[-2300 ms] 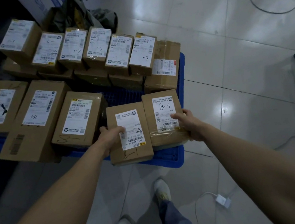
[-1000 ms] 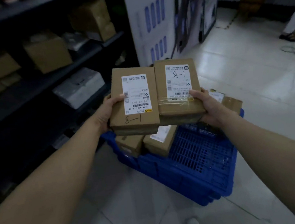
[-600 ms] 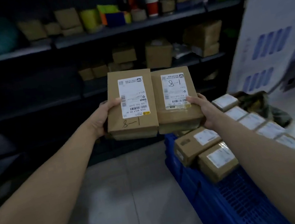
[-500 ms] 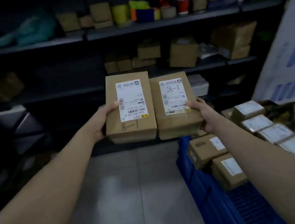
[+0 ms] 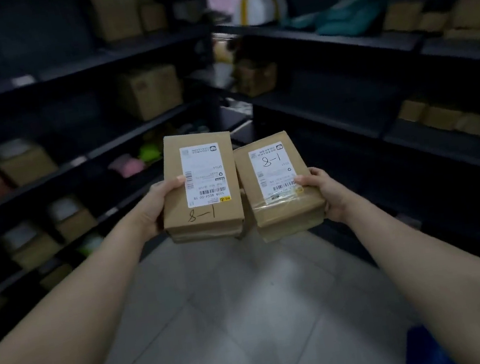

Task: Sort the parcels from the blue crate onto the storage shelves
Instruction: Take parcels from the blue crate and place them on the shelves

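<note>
Facing the dark metal shelves (image 5: 336,41).
My left hand (image 5: 156,207) grips the taller brown cardboard parcel (image 5: 202,184), my right hand (image 5: 323,193) the shorter taped parcel (image 5: 278,188) beside it.

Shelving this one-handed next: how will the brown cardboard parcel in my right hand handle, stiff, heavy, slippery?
Probably stiff: the brown cardboard parcel keeps square edges. Likely light, since the right hand holds it by one side alone, while the left hand grips a second brown parcel. Its glossy clear tape may be slightly slippery.
</note>
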`<state>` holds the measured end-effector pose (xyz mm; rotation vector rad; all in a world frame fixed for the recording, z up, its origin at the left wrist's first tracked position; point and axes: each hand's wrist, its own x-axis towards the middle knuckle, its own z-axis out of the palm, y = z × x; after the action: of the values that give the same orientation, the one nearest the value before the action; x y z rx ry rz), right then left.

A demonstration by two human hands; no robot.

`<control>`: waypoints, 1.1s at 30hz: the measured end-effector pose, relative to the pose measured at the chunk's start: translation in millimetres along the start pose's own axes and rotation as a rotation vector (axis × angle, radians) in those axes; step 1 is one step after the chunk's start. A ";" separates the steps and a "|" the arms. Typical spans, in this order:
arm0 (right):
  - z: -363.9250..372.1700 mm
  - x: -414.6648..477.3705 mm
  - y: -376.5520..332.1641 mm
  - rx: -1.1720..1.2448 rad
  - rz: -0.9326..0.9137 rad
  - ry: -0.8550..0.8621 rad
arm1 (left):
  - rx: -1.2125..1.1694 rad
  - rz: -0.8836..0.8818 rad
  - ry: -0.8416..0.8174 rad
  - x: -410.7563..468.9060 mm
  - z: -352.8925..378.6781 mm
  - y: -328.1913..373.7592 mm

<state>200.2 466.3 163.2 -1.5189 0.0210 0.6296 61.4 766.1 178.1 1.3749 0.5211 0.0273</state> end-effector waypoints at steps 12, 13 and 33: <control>321.1 100.7 7.7 -0.256 0.078 -0.423 | -0.239 -0.049 0.507 -65.4 -273.3 -41.1; 343.4 104.4 11.8 -0.278 0.088 -0.455 | -0.264 -0.056 0.554 -75.4 -288.9 -45.7; 663.5 181.0 65.1 -0.704 0.278 -0.955 | -0.395 -0.218 1.050 -122.5 -495.2 -99.6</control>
<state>83.6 1143.0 88.2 -1.7313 -0.8003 1.6586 -257.4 1163.9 76.5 0.8225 1.4484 0.6661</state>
